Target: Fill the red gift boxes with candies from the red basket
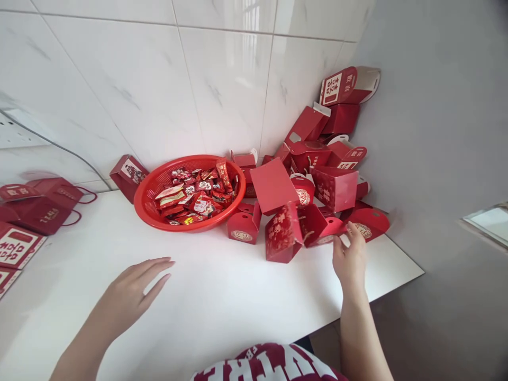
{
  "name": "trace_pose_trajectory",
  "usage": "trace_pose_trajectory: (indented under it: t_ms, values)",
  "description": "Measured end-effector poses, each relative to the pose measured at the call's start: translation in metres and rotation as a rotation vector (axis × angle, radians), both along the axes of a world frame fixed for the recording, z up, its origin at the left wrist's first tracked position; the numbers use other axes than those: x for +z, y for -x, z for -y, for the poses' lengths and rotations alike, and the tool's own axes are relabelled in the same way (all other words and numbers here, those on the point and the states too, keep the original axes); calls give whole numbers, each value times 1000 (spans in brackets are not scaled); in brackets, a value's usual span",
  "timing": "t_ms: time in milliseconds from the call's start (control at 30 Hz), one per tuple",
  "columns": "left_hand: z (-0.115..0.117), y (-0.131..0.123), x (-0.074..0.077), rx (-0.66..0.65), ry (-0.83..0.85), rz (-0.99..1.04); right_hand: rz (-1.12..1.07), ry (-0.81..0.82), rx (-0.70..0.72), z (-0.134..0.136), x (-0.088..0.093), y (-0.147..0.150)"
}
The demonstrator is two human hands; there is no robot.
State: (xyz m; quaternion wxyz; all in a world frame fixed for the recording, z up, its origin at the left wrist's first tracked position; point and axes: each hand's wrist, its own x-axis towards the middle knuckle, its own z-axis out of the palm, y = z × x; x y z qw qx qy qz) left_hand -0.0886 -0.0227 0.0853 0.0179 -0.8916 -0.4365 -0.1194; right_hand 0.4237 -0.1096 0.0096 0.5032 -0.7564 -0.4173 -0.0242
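My left hand [133, 293] hovers flat over the white table [222, 307], fingers stretched out and holding nothing. My right hand [350, 259] reaches to the foot of a pile of red gift boxes [325, 174] at the back right corner. Its fingertips touch a flat red box piece [367, 222]; whether they grip it I cannot make out. An unfolded red box [286, 233] stands just left of that hand. A red plastic basket [148, 198] filled with several wrapped candies [194, 196] sits at the back centre, beyond my left hand.
Closed red boxes with cord handles [39, 203] are stacked at the left edge. One red box [127, 175] leans on the tiled wall behind the basket. The table's right edge ends near a grey wall [436, 159].
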Motion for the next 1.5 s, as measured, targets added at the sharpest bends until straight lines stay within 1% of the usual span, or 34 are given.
trace_pose_trajectory:
  t_ms: [67, 133, 233, 300, 367, 433, 500, 533, 567, 600, 633, 667, 733, 800, 833, 900, 1000, 1067, 1133, 1200, 1267, 1333, 1367, 1433, 1500]
  values:
    - [1, -15, -2, -68, 32, 4, 86, -90, -44, 1, 2, 0]
    - [3, -31, -4, -106, 81, -1, 126, -149, -56, 5, 8, 2]
    - [8, -58, -5, -186, 182, 4, 130, -219, -45, 13, 20, 14]
    - [10, -79, -6, -211, 258, 36, 165, -245, -2, 18, 27, 26]
    - [7, -99, -10, -199, 312, 93, 210, -260, 131, 22, 33, 40]
    - [-1, -117, -16, -205, 346, 140, 290, -285, 360, 26, 39, 54]
    - [-11, -131, -21, -217, 379, 176, 448, -296, 602, 28, 47, 67]
    - [-16, -136, -23, -218, 392, 195, 557, -275, 699, 28, 52, 71]
    - [-19, -140, -23, -213, 397, 218, 672, -232, 773, 27, 57, 74]
    - [-22, -144, -22, -206, 393, 240, 770, -176, 814, 26, 63, 76]
    - [-22, -146, -20, -200, 385, 259, 842, -125, 820, 23, 69, 76]
    - [-21, -148, -15, -199, 381, 271, 889, -88, 789, 20, 75, 75]
    - [-15, -147, -4, -238, 410, 265, 925, -60, 634, 12, 86, 70]
    - [-7, -143, 10, -335, 459, 250, 927, -30, 446, 6, 95, 62]
    - [-3, -141, 17, -387, 466, 251, 933, 6, 381, 3, 98, 58]
    - [1, -139, 28, -460, 430, 270, 941, 99, 328, -2, 103, 52]
    - [-3, -143, 36, -458, 343, 321, 928, 188, 352, -5, 101, 45]
    - [-10, -151, 37, -417, 317, 364, 885, 173, 344, -6, 99, 45]
    - [-19, -163, 35, -373, 314, 401, 814, 111, 290, -5, 97, 46]
    - [-27, -176, 31, -340, 317, 421, 730, 62, 231, -3, 97, 49]
    - [-35, -188, 25, -309, 321, 424, 664, 51, 191, -1, 99, 53]
    - [-41, -196, 19, -265, 318, 412, 629, 20, 160, 1, 100, 56]
    - [-43, -199, 18, -239, 310, 401, 628, -23, 150, 3, 100, 58]
    - [-43, -200, 17, -189, 293, 380, 659, -151, 173, 7, 99, 62]
    - [-39, -195, 21, -146, 289, 379, 696, -273, 302, 10, 96, 69]
